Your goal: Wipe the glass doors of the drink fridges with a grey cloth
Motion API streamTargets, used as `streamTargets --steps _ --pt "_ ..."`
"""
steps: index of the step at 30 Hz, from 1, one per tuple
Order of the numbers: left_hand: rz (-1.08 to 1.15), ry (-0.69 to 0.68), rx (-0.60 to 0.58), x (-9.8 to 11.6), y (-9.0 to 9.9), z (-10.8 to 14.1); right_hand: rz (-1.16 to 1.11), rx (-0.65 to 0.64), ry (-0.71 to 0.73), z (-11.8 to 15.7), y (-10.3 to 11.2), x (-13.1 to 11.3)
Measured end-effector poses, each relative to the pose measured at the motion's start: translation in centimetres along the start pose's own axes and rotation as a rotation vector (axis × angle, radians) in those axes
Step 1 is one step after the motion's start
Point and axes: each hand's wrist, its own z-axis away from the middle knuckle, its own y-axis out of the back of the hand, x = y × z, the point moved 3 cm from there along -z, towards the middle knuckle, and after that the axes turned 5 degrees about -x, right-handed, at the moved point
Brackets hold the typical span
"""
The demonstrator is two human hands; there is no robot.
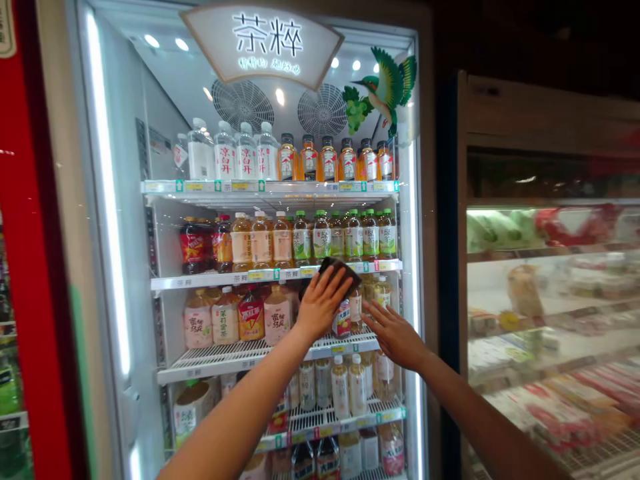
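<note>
A tall drinks cooler with a glass front stands ahead, its top sign (263, 45) lit. My left hand (325, 300) lies over a dark cloth (343, 275) at the glass, in front of the second and third shelves, with its fingers spread on it. To the right, my right hand (395, 333) is raised at the glass with its fingers stretched out and nothing in it. Behind the glass stand rows of bottles, among them green-capped tea bottles (321, 235) and pink-labelled bottles (199, 320).
A bird sticker (387, 87) is on the upper right of the glass. The cooler's handle (131, 417) is at the lower left. An open refrigerated display (540, 253) with packed food stands at the right, and a red panel (35, 267) at the left.
</note>
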Motion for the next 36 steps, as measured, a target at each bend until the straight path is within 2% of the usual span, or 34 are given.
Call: streamTargets --steps 2,4,5,7,9,11,13,15,17,20,24,27,29,32,36 --pt "-0.010 -0.178 -0.047 -0.1 -0.1 1.9 0.002 -0.017 0.000 0.5 -0.3 0.5" --pt "-0.017 -0.170 -0.063 -1.6 0.5 2.1 -0.007 -0.027 -0.005 0.9 -0.3 1.0" --pt "-0.017 -0.100 -0.051 -2.6 0.9 1.5 -0.017 -0.028 -0.010 1.1 -0.3 1.2" --pt "-0.007 0.130 0.013 -4.0 1.7 -1.1 -0.044 -0.023 -0.023 1.2 -0.1 1.6" --pt "0.023 0.358 0.093 -4.1 2.0 -4.1 -0.084 0.015 -0.041 1.3 0.1 1.9" --pt "0.071 0.434 0.123 -2.3 1.4 -6.5 -0.142 0.115 -0.067 1.4 0.4 2.0" --pt "0.127 0.353 0.083 0.7 0.2 -7.5 -0.225 0.289 -0.103 1.6 1.0 2.2" --pt "0.196 0.247 0.015 4.0 -1.4 -7.2 -0.326 0.484 -0.142 1.7 1.8 2.4" --pt "0.284 0.234 -0.034 6.4 -2.7 -6.1 -0.428 0.618 -0.161 1.4 2.2 2.4" --pt "0.436 0.231 -0.053 7.5 -3.5 -4.5 -0.532 0.650 -0.155 -0.4 2.2 1.8" --pt "0.492 0.111 -0.029 5.4 -2.3 -3.2 -0.446 0.571 -0.249 -4.5 2.0 0.7" --pt "0.324 0.048 -0.015 2.8 -1.0 -2.2 -0.202 0.529 -0.392 -7.3 2.8 0.7" --pt "0.173 0.035 -0.002 1.4 -0.4 -1.4 -0.052 0.529 -0.415 -8.2 3.5 1.4" --pt "0.003 0.036 0.013 -0.1 -0.3 -0.4 0.054 0.575 -0.390 -7.2 3.1 2.7" --pt "-0.098 -0.013 0.039 -1.1 -1.0 0.8 0.090 0.666 -0.434 -3.6 -0.4 2.8"
